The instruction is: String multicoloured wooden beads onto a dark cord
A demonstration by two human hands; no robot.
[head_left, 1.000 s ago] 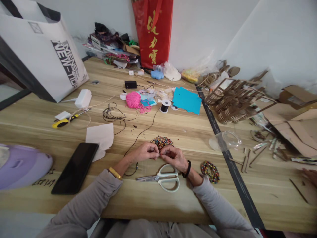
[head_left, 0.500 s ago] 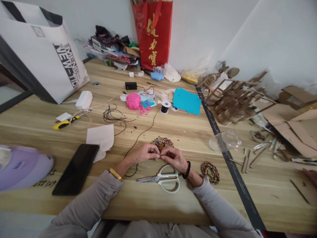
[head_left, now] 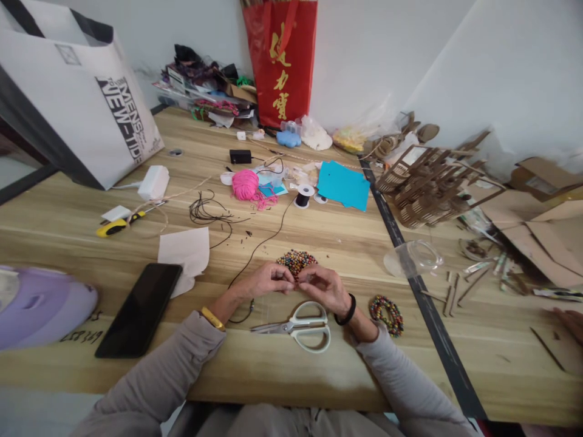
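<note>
Two hands, left hand (head_left: pixel 266 280), right hand (head_left: pixel 322 286), pinching perhaps one cord (head_left: pixel 259 244), one bead pile (head_left: pixel 297 261)

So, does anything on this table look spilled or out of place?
Only mildly: the clear plastic cup lies on its side across the black table seam, and thin cardboard strips are scattered beside it.

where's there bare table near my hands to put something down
Bare wood lies along the near edge below the scissors, between the phone and the bead bracelet. Another free patch sits between the bead pile and the clear plastic cup. It is crowded at the far side around the pink yarn, and across the cardboard pieces on the right.
</note>
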